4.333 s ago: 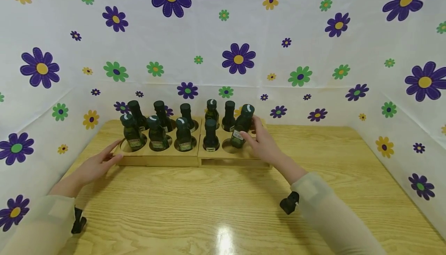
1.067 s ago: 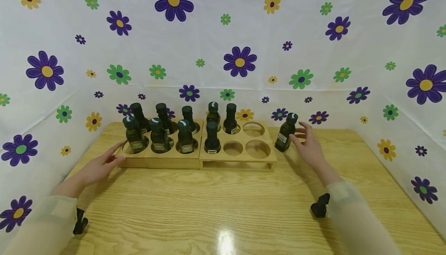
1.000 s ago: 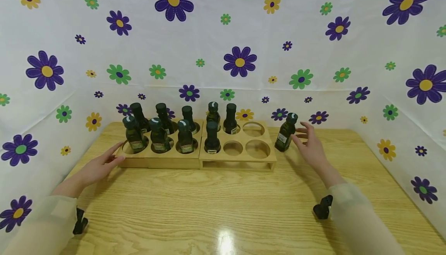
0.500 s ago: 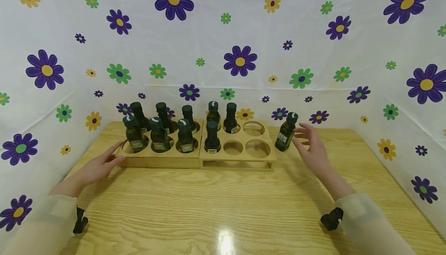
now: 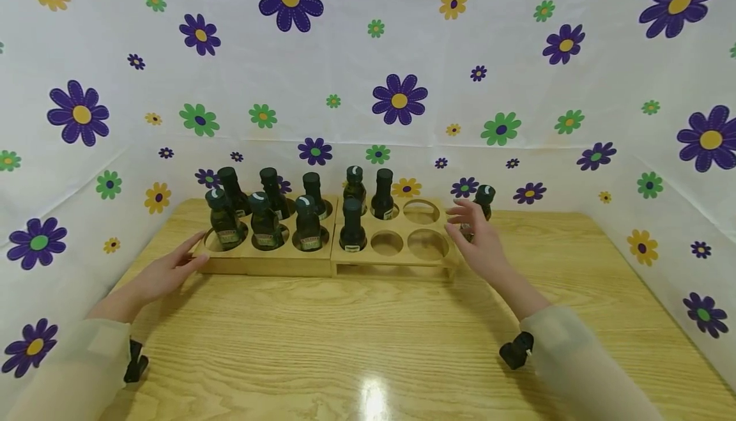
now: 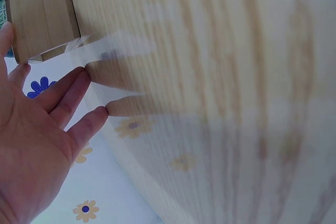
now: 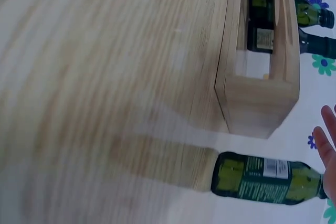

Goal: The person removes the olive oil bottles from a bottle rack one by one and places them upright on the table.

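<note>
Two wooden bottle racks stand end to end. In the left rack (image 5: 270, 267), dark green glass bottles (image 5: 308, 226) fill the round holes. The right rack (image 5: 368, 257) holds 3 bottles; its three other holes are vacant. My left hand (image 5: 163, 275) rests against the left rack's outer corner, fingers extended, seen also in the left wrist view. My right hand (image 5: 482, 242) hovers by the right rack's right end, fingers apart, holding nothing. Behind it a lone bottle (image 5: 484, 197) stands upright on the table, partly hidden; its label shows on the bottle (image 7: 262, 178) in the right wrist view.
The wood-grain table (image 5: 299, 338) stretches in front of the racks and to their right. A white flower-print sheet (image 5: 345, 69) encloses the back and both sides. Each wrist carries a small black camera (image 5: 516, 351).
My right hand took a bottle from the right rack, set it on the table beside the rack and let go. It has since moved left, towards the rack. My left hand has stayed put.
</note>
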Tool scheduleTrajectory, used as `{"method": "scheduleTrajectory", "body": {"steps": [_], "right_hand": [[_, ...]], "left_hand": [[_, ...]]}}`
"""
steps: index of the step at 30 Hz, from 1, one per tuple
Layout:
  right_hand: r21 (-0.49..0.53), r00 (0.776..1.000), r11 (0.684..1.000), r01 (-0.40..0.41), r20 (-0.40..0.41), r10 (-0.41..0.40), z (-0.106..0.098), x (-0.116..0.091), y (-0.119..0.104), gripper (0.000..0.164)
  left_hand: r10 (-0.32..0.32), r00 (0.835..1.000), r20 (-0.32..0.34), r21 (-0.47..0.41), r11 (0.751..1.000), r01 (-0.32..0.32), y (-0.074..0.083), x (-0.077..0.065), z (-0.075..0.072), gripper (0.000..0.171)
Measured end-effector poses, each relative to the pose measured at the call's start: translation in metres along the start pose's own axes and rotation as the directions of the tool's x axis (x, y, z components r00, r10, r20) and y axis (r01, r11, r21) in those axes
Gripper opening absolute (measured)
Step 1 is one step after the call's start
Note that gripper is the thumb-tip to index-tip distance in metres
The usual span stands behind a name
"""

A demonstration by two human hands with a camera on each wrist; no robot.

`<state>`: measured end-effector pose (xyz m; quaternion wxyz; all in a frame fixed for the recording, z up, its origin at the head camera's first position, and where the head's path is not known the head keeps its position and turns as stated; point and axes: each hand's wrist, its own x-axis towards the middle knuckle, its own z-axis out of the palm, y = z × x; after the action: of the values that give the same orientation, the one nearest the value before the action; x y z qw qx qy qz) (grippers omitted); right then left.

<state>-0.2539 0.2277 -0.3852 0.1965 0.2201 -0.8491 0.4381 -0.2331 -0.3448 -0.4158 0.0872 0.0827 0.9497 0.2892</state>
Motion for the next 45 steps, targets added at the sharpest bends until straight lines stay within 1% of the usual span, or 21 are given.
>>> {"method": "scheduleTrajectory", "body": {"steps": [1, 2, 4, 8, 13, 16, 19, 25, 31, 38, 45], "right_hand": [[0.008, 1.0, 1.0, -0.01, 0.01, 0.01, 0.003, 0.002, -0.001, 0.047], [0.01, 1.0, 1.0, -0.02, 0.018, 0.02, 0.008, 0.005, 0.005, 0.048], [0.016, 0.999, 0.999, -0.041, 0.036, 0.04, 0.014, 0.01, 0.005, 0.047], [0.019, 0.997, 0.998, -0.053, 0.061, 0.052, 0.026, 0.02, 0.005, 0.048], [0.033, 0.995, 0.997, -0.065, 0.071, 0.063, 0.038, 0.031, 0.006, 0.051], [0.036, 0.993, 0.996, -0.086, 0.086, 0.082, 0.045, 0.037, 0.007, 0.052], [0.026, 0.988, 0.993, -0.114, 0.112, 0.11, 0.05, 0.041, 0.007, 0.055], [-0.034, 0.974, 0.988, -0.153, 0.163, 0.156, 0.065, 0.051, 0.009, 0.061], [-0.027, 0.961, 0.983, -0.183, 0.208, 0.185, 0.079, 0.06, 0.007, 0.068], [-0.029, 0.957, 0.982, -0.188, 0.219, 0.189, 0.096, 0.07, 0.006, 0.074], [0.004, 0.945, 0.97, -0.242, 0.228, 0.235, 0.103, 0.075, 0.001, 0.078]], "left_hand": [[-0.002, 1.0, 0.002, -0.002, 1.0, 0.002, 0.0, 0.0, 0.0, 0.075], [-0.003, 1.0, 0.004, -0.005, 1.0, 0.003, 0.001, 0.0, 0.0, 0.075], [-0.007, 1.0, 0.008, -0.01, 1.0, 0.008, 0.002, 0.0, 0.0, 0.075], [-0.009, 1.0, 0.01, -0.015, 1.0, 0.009, 0.003, -0.001, 0.0, 0.074], [-0.011, 1.0, 0.005, -0.014, 1.0, 0.011, 0.002, -0.001, 0.0, 0.074], [-0.016, 1.0, 0.004, -0.015, 1.0, 0.016, 0.002, -0.001, 0.0, 0.075], [-0.015, 1.0, 0.007, -0.018, 1.0, 0.015, 0.001, 0.0, 0.0, 0.074], [-0.018, 1.0, 0.005, -0.024, 1.0, 0.018, -0.001, 0.0, 0.0, 0.075], [-0.019, 1.0, 0.002, -0.021, 1.0, 0.019, 0.0, 0.001, 0.0, 0.075], [-0.02, 1.0, 0.002, -0.017, 1.0, 0.02, 0.001, 0.0, 0.0, 0.074], [-0.021, 1.0, -0.004, -0.01, 1.0, 0.021, 0.001, -0.001, 0.0, 0.075]]}}
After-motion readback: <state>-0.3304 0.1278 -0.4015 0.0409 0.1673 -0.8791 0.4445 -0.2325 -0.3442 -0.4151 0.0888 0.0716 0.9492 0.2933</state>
